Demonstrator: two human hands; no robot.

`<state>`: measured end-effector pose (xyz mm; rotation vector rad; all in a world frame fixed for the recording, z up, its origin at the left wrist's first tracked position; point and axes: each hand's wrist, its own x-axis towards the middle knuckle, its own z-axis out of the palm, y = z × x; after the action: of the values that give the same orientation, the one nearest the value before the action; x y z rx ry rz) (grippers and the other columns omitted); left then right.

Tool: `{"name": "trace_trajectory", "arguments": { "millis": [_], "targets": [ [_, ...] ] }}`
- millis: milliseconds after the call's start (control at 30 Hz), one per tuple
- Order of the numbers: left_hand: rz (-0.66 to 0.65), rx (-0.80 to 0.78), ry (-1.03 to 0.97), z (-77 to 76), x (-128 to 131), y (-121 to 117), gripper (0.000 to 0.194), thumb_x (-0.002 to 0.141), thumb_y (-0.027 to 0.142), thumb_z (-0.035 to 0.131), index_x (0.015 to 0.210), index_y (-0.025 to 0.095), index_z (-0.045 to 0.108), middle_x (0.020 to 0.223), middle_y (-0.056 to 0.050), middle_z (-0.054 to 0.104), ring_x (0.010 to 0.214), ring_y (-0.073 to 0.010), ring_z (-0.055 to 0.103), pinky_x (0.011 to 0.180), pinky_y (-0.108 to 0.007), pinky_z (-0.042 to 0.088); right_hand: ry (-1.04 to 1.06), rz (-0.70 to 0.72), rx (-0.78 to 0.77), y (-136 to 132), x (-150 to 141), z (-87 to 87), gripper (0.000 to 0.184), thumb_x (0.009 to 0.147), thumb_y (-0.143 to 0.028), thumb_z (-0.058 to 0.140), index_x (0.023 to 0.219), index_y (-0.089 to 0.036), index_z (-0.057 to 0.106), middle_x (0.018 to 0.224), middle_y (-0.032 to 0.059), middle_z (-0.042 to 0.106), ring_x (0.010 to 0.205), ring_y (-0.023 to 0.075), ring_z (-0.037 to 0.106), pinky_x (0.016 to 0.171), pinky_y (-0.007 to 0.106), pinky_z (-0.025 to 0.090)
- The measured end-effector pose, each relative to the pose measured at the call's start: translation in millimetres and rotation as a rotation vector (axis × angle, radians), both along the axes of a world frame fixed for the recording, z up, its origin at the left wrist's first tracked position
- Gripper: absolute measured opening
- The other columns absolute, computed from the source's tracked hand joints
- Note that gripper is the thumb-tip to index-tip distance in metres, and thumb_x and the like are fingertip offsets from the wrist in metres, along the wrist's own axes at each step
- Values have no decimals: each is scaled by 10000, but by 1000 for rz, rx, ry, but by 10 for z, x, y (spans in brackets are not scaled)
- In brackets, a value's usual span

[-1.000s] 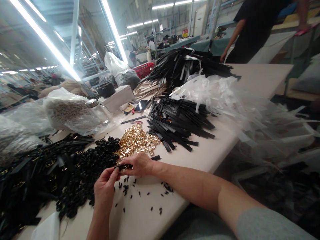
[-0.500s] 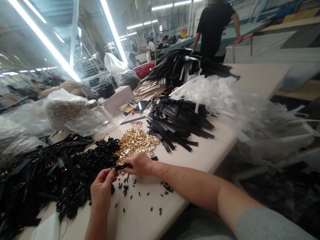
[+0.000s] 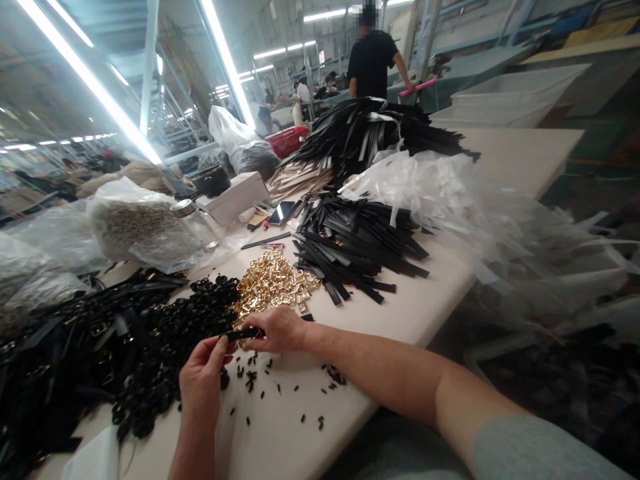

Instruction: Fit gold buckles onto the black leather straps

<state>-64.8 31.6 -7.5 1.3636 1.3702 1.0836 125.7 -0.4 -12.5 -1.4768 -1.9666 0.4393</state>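
Observation:
My left hand (image 3: 201, 381) and my right hand (image 3: 279, 329) pinch the two ends of a short black strap (image 3: 241, 333) just above the pale table (image 3: 415, 313). Both hands are closed on it. Right behind the strap lies a heap of gold buckles (image 3: 273, 283). A pile of small black loops (image 3: 173, 347) spreads to the left of my left hand. Tiny black bits (image 3: 280, 390) are scattered on the table under and in front of my hands.
A stack of black strips (image 3: 357, 247) lies behind the buckles, with clear plastic sleeves (image 3: 450, 200) to its right. Finished black straps (image 3: 55, 360) fill the left. Plastic bags (image 3: 135, 223), a white box (image 3: 235, 193) and a phone (image 3: 281, 211) sit farther back. A person in black (image 3: 375, 60) stands far off.
My left hand has slid a little left and down along the strap. My right hand has stayed put. The person in black has walked away to the left, farther from the table.

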Motion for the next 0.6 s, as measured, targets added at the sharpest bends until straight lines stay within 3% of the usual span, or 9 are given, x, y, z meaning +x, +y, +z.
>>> {"name": "trace_trajectory", "arguments": {
  "millis": [133, 300, 600],
  "targets": [
    [48, -40, -49, 38, 17, 3, 391, 580, 459, 825, 811, 169, 698, 736, -19, 707, 668, -176, 664, 600, -261, 525, 96, 74, -30, -6, 40, 39, 435, 894, -406, 593, 1283, -212, 598, 1098, 76, 724, 927, 198, 683, 789, 288, 482],
    [61, -46, -55, 56, 13, 5, 407, 564, 471, 823, 797, 167, 684, 712, -16, 691, 652, -183, 664, 586, -273, 530, 268, 196, -142, 29, 73, 45, 333, 916, -170, 513, 1234, -183, 608, 886, 16, 740, 689, 96, 665, 712, 212, 494],
    [-2, -122, -244, 58, 89, -32, 525, 526, 457, 872, 907, 161, 662, 743, -8, 702, 630, -150, 660, 593, -247, 531, 658, 200, -275, 71, 2, -111, 140, 884, -175, 586, 1023, -161, 598, 775, -28, 672, 542, 52, 602, 530, 153, 468]
  ]
}}
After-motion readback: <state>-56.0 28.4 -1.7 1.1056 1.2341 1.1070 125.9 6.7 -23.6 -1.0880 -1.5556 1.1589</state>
